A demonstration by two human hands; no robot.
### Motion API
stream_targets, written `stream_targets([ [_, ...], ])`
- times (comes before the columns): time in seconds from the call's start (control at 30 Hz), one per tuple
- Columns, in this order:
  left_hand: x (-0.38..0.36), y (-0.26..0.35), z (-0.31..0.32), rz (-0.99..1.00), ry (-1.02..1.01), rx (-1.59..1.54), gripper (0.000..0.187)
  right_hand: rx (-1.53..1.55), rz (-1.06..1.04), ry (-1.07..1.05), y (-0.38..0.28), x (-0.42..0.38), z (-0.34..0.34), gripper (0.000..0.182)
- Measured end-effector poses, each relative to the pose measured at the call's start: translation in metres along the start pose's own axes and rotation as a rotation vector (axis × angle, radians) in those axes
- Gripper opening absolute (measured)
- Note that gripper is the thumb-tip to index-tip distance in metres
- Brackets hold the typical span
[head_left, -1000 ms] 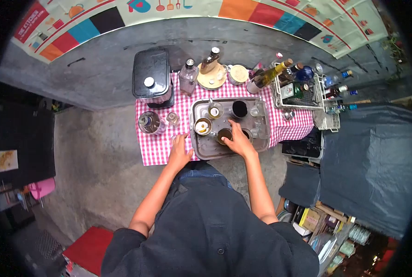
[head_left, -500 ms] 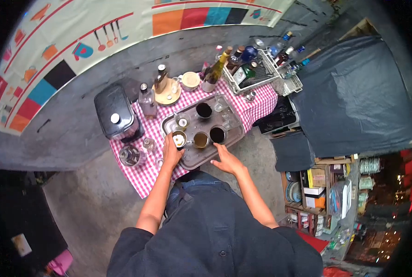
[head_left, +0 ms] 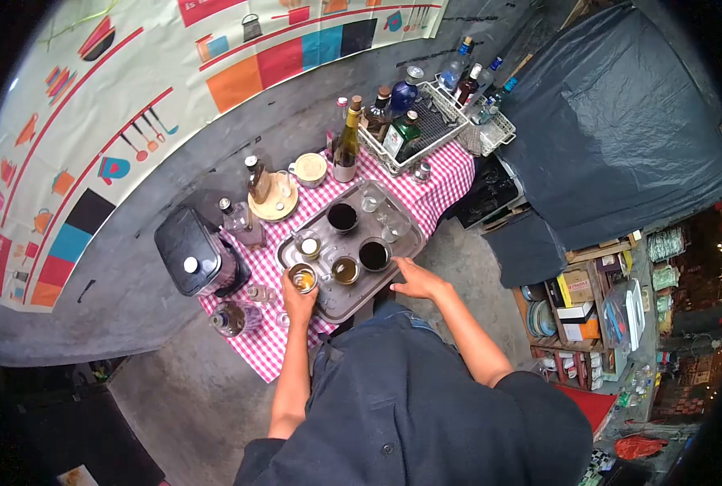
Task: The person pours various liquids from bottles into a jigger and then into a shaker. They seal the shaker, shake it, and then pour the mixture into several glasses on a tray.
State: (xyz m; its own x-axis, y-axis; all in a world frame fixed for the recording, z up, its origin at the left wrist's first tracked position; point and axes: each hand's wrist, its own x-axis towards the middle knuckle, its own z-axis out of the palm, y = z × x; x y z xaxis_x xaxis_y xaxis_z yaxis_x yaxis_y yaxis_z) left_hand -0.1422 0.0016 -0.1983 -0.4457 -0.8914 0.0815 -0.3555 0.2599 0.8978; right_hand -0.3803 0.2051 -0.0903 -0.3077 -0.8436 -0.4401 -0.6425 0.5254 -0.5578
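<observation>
Gripping the amber-filled cup (head_left: 303, 279) at the lower left of the tray (head_left: 330, 302), the left hand (head_left: 298, 304) has its fingers curled around the cup's near side. Whether the cup rests on the tray or is slightly raised, I cannot tell. The right hand (head_left: 420, 283) is at the tray's lower right edge, its fingers apart, holding no cup; contact with the rim is unclear.

A second ago the left hand was beside the tray and the right was over the cups. Now the left has charge of a cup, while the right is off to the side and free.

Just right of the held cup is a brown-filled cup (head_left: 345, 270), with a pale-topped cup (head_left: 309, 246) above it. Further right is a dark-filled cup (head_left: 374, 255), and another dark cup (head_left: 342, 216) is higher up. Clear glasses (head_left: 370, 201) line the tray's upper right side. The tray sits mid-frame on the bench (head_left: 257, 356), covered in checked cloth, with a small bottle (head_left: 259, 294) left of the held cup.
</observation>
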Motion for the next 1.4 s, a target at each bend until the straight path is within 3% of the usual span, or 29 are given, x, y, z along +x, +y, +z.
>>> stream_targets([
  [0.07,0.000,-0.008,0.004,0.017,0.069,-0.021,0.078,-0.005,0.016,0.019,0.024,0.007,-0.018,0.078],
  [0.17,-0.003,0.029,-0.006,0.026,0.155,0.091,0.081,0.148,0.075,0.052,0.066,0.024,-0.055,0.075],
  [0.23,-0.006,0.046,-0.008,0.045,0.235,0.145,0.081,0.065,0.030,0.107,0.105,0.048,-0.076,0.073],
  [0.33,-0.015,0.076,-0.012,-0.107,0.309,0.124,0.084,0.137,0.042,0.174,0.148,0.086,-0.119,0.072],
  [0.5,-0.036,0.129,0.004,-0.173,0.518,0.035,0.083,0.093,0.038,0.342,0.215,0.163,-0.165,0.085],
  [0.77,-0.076,0.195,0.052,-0.245,0.659,0.229,0.086,0.042,-0.082,0.173,0.225,0.216,-0.186,0.089],
  [0.83,-0.082,0.210,0.064,-0.261,0.656,0.150,0.085,-0.093,-0.057,0.196,0.221,0.221,-0.179,0.084],
  [0.9,-0.086,0.225,0.079,-0.282,0.683,-0.025,0.085,-0.071,-0.056,0.236,0.218,0.220,-0.178,0.078],
  [0.97,-0.089,0.234,0.088,-0.291,0.638,0.010,0.086,-0.036,-0.124,0.257,0.221,0.219,-0.179,0.070],
  [1.07,-0.082,0.240,0.091,-0.263,0.605,0.029,0.085,0.141,-0.162,0.266,0.225,0.215,-0.180,0.064],
  [1.13,-0.083,0.236,0.091,-0.202,0.554,0.139,0.084,0.506,-0.139,0.267,0.236,0.221,-0.164,0.060],
  [1.17,-0.071,0.256,0.093,-0.237,0.540,-0.019,0.082,0.703,-0.071,0.224,0.238,0.223,-0.157,0.057],
  [1.4,-0.036,0.279,0.084,-0.102,0.411,-0.088,0.088,1.193,-0.236,0.001,0.158,0.130,-0.177,0.054],
])
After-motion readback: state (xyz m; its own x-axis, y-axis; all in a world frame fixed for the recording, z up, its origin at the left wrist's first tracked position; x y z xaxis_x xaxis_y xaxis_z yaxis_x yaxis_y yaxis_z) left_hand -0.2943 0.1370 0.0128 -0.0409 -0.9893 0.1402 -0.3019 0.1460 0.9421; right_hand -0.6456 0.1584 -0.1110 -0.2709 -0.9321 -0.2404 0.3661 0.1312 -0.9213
